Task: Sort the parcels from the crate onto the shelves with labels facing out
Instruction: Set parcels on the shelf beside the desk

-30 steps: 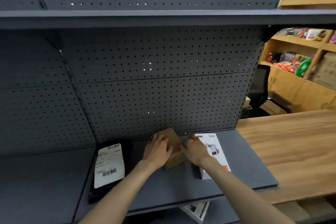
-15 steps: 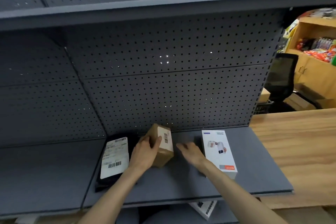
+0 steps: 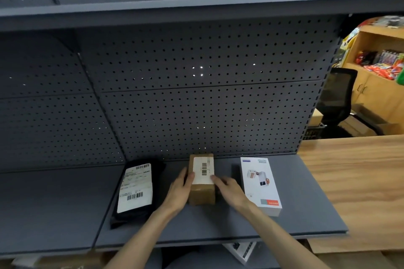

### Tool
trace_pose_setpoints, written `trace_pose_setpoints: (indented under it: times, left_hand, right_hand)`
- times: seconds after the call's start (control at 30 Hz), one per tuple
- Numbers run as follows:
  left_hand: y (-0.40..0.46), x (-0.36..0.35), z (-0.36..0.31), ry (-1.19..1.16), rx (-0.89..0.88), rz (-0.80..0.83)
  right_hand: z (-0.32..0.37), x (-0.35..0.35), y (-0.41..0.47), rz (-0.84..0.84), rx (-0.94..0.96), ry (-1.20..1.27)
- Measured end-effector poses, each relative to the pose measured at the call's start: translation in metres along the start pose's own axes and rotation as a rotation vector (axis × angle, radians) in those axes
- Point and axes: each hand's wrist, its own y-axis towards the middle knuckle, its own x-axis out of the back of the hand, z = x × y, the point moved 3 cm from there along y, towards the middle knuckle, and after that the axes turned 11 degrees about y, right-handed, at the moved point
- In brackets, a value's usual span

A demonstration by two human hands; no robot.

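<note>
A dark grey shelf unit (image 3: 196, 104) with a pegboard back fills most of the frame. Its lower shelf (image 3: 218, 225) runs across the bottom half, and an upper shelf (image 3: 196, 6) crosses the top. At the right edge lies a wooden counter (image 3: 360, 181), with a black chair (image 3: 336, 98) and wooden cabinets (image 3: 380, 85) of bright packets behind it in the upper right.

3 parcels lie on the lower shelf, well apart. Left of centre is a black bag (image 3: 135, 194) with a white label facing up. Right of centre is a white box (image 3: 260, 185), flat, printed face up. Between them, at lower centre, the brown box (image 3: 202, 179) rests on the shelf with its back end near the pegboard and its barcode label on top.

The left hand (image 3: 179, 192) lies against the brown box's left side, thumb over the top edge at the label. The right hand (image 3: 229, 190) lies against its right side, fingers mostly straight, a fingertip touching the label's corner. Whether the left fingers curl round the far side is hard to tell.

Below the shelf, at the bottom edge, part of another white box (image 3: 242, 251) shows.
</note>
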Motion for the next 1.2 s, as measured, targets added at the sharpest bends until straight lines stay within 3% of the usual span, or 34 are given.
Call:
trace_pose_setpoints:
  times: [0.17,0.5,0.77,0.9,1.03,1.2]
  left_hand:
    - [0.005,0.015,0.013,-0.061,-0.072,-0.002]
    - [0.012,0.041,0.033,-0.06,0.067,-0.095]
    - [0.009,0.036,0.01,0.053,-0.022,-0.059]
    - [0.013,0.04,0.019,0.202,0.028,-0.064]
    - [0.006,0.033,0.023,0.054,0.073,0.019]
    - [0.001,0.03,0.027,0.056,0.091,0.085]
  right_hand:
    - [0.005,-0.007,-0.01,-0.014,-0.016,-0.014]
    - [0.0,-0.015,0.0,-0.04,-0.016,0.016]
    - [0.001,-0.021,0.001,-0.062,0.082,0.03]
    - [0.003,-0.024,0.002,-0.101,0.133,0.018]
    - [0.006,-0.023,0.0,-0.12,0.172,-0.006]
    - [0.008,-0.019,-0.004,-0.109,0.191,-0.021]
